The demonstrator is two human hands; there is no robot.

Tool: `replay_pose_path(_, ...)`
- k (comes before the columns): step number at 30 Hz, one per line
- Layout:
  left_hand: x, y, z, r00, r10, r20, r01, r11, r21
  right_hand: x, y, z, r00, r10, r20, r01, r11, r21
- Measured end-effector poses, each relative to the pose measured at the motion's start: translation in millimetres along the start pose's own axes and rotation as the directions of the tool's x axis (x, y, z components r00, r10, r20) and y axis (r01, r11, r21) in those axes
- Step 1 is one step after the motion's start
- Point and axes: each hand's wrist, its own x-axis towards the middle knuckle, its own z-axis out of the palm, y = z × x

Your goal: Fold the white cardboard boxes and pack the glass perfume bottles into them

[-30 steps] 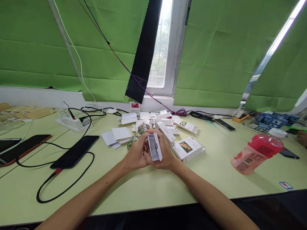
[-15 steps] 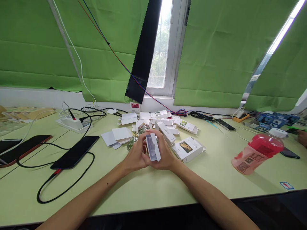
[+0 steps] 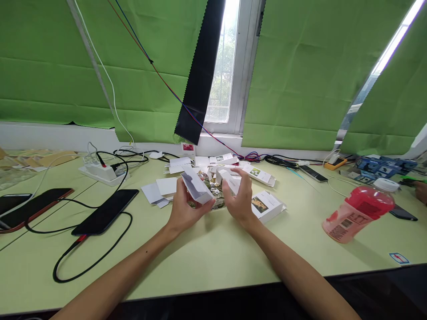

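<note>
My left hand [image 3: 183,212] is closed around a small white carton [image 3: 197,187], tilted, with its near end open and a flap showing. To its right, my right hand [image 3: 243,200] is apart from that carton, thumb and fingers spread. Just behind the right fingers lies another white carton [image 3: 223,174]; whether they touch it I cannot tell. Between the hands sit shiny silver-and-gold pieces [image 3: 217,195], partly hidden. A white box with a yellow flower picture [image 3: 267,205] lies right of my right hand.
Flattened white cartons [image 3: 178,165] and printed boxes [image 3: 262,174] are piled behind the hands. On the left are a phone [image 3: 105,212], its black cable and a power strip [image 3: 103,172]. A pink drink bottle [image 3: 358,213] stands on the right. Part of another person's hand [image 3: 420,192] shows at the far right.
My hands have moved apart. The carton, formerly between both hands, is now in the left alone and tilted to the left. My right hand has let go and opened.
</note>
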Motion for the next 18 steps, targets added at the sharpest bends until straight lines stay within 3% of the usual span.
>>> replay_pose_path(4,-0.6,0.3,0.2,1.000,-0.022,-0.001,0.022,1.000,-0.013,3.9,17.3,2.9,0.968,0.188,0.164,-0.128,0.938,-0.321)
replay_pose_path(7,-2.0,-0.4,1.4,1.000,-0.002,0.009,0.002,1.000,-0.004,4.4,23.9,-0.2,0.900,0.290,0.325,-0.134,0.894,-0.427)
replay_pose_path(9,-2.6,-1.1,2.3,1.000,0.011,0.009,-0.011,1.000,-0.004,4.6,23.9,-2.4,0.887,0.302,0.349,-0.131,0.890,-0.436)
replay_pose_path(14,-2.0,-1.8,2.5,1.000,-0.007,-0.004,0.007,1.000,-0.020,4.6,16.9,-2.2,0.969,0.111,0.221,-0.053,0.965,-0.257)
replay_pose_path(18,-1.7,-2.7,0.8,0.999,-0.014,-0.029,0.013,1.000,-0.008,1.4,9.0,0.2,0.979,-0.095,0.179,0.110,0.991,-0.080)
